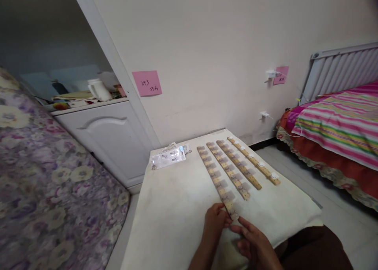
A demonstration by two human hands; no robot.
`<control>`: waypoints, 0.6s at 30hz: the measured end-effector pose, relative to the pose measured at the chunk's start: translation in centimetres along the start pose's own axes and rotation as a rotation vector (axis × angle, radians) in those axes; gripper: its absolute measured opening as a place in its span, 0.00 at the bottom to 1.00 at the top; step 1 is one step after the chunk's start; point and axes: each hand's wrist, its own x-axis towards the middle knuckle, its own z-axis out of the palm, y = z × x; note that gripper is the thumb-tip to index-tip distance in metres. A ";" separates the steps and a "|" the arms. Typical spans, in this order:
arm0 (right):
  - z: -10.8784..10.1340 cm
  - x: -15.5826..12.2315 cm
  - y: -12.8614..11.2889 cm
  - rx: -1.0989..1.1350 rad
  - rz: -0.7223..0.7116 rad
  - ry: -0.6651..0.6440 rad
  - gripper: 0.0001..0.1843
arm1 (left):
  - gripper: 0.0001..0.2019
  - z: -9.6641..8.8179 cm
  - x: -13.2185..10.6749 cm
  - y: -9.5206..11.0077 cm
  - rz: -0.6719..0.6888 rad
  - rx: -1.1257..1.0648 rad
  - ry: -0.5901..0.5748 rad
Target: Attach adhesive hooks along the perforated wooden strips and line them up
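Several narrow wooden strips lie side by side on the covered table, pointing away from me. The leftmost strip (218,183) carries a row of small clear plastic pieces. My left hand (217,219) is closed around its near end, fingertips at the strip's left edge. A small clear piece (234,215) sits at that end. Just beside it is my right hand (254,238), thumb and forefinger stretched out and slightly apart, the other fingers curled. The second strip (232,177) and third strip (242,169) bear similar clear pieces. White round pieces show on the rightmost strip (260,165).
Clear plastic packets (168,156) with small items lie at the table's (174,199) back left. Left stand a white cabinet (103,136) and a flowered cloth (59,183). A bed (339,124) is at right. My dark-clothed knee (319,248) is by the table's near right corner.
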 end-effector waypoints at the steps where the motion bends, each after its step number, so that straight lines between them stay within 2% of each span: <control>1: 0.0 0.1 0.1 -0.004 -0.008 0.006 0.39 | 0.16 0.0 0.0 -0.1 0.002 -0.001 0.002; 6: -0.3 0.9 0.9 -0.018 -0.064 0.082 0.40 | 0.17 0.1 0.1 -0.2 0.018 -0.005 0.009; 12: -1.8 1.8 1.4 -0.053 -0.018 -0.028 0.44 | 0.17 -0.2 -0.1 -0.5 0.044 -0.019 0.014; 18: -3.5 2.6 2.9 -0.085 -0.133 0.019 0.45 | 0.18 -0.2 -1.0 -1.4 0.120 -0.027 0.051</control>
